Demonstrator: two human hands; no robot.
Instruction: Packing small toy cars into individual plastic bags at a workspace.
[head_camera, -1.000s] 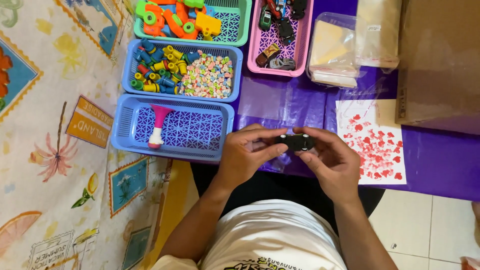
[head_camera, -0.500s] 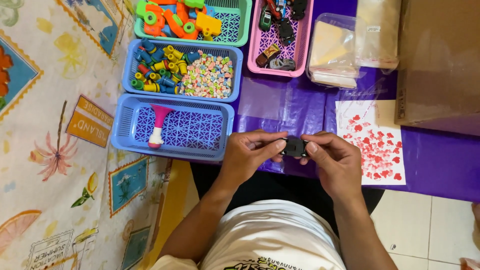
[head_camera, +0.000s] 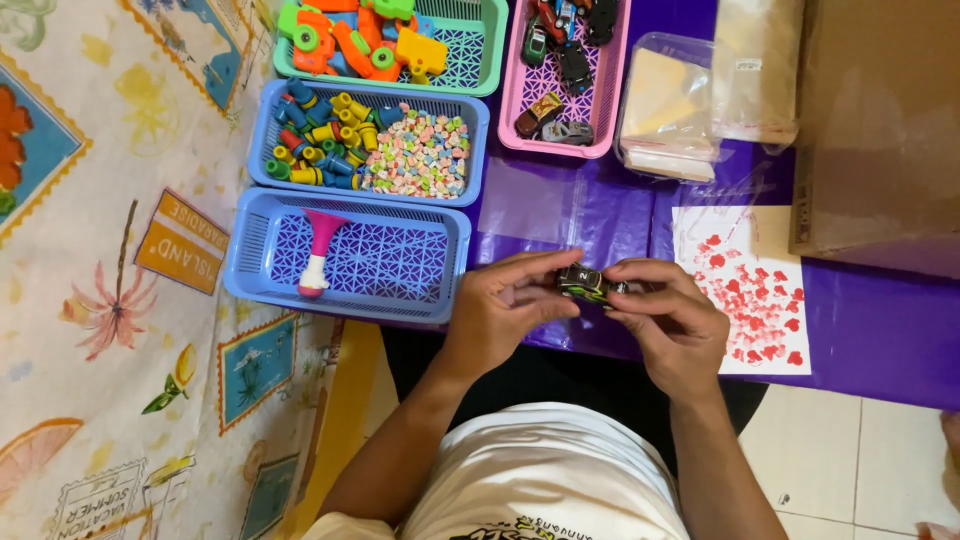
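A small dark toy car (head_camera: 586, 284) with green trim is held between both hands just above the purple cloth (head_camera: 880, 330). My left hand (head_camera: 505, 305) grips its left end with thumb and fingertips. My right hand (head_camera: 672, 322) pinches its right end. A clear plastic bag (head_camera: 540, 200) lies flat on the cloth right behind the hands. Beside my right hand lies a white sheet with red hearts (head_camera: 750, 285).
Left of the hands is a blue basket (head_camera: 258, 258) holding a pink and white toy (head_camera: 316, 255). Behind it are a blue basket (head_camera: 478, 125) of small coloured pieces, a green basket (head_camera: 478, 50) of toys and a pink basket (head_camera: 512, 100) of toy cars. A cardboard box (head_camera: 880, 130) sits at the right.
Both hands have turned the toy car between them, so its green-trimmed side now faces up. The hands stay in the same spot.
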